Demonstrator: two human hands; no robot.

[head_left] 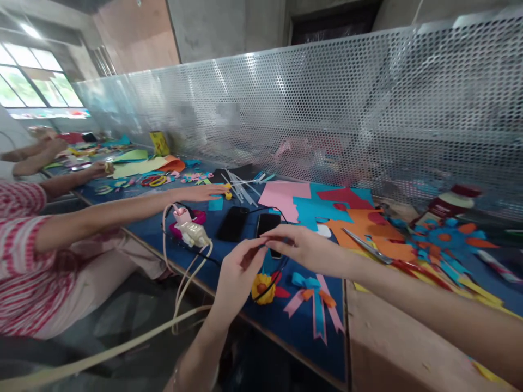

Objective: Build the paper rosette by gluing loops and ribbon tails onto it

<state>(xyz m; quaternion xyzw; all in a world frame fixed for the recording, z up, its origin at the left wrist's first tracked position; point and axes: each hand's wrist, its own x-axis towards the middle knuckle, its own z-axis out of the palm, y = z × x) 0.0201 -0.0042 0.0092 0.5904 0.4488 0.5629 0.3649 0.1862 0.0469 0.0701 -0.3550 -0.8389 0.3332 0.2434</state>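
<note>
My left hand (239, 269) and my right hand (304, 247) meet above the blue tabletop, fingertips pinched together. Whatever they pinch is too small or too hidden to name. Just below them lies a yellow paper flower (263, 288) with red pieces beside it. To its right sits a ribbon-like paper bow (314, 299) in blue, pink and orange. Behind my fingers is a dark phone (268, 220), partly covered by my right hand, with a second black phone (232, 223) to its left.
A co-worker's arm (122, 212) reaches in from the left. Before it stands a power adapter (192, 231) with trailing cables. White sticks (241, 188), pink paper (284, 196), scissors (368, 247), a blue-orange paper flower (445, 237) and a bottle (451, 204) lie behind. A perforated metal panel (310, 109) borders the back.
</note>
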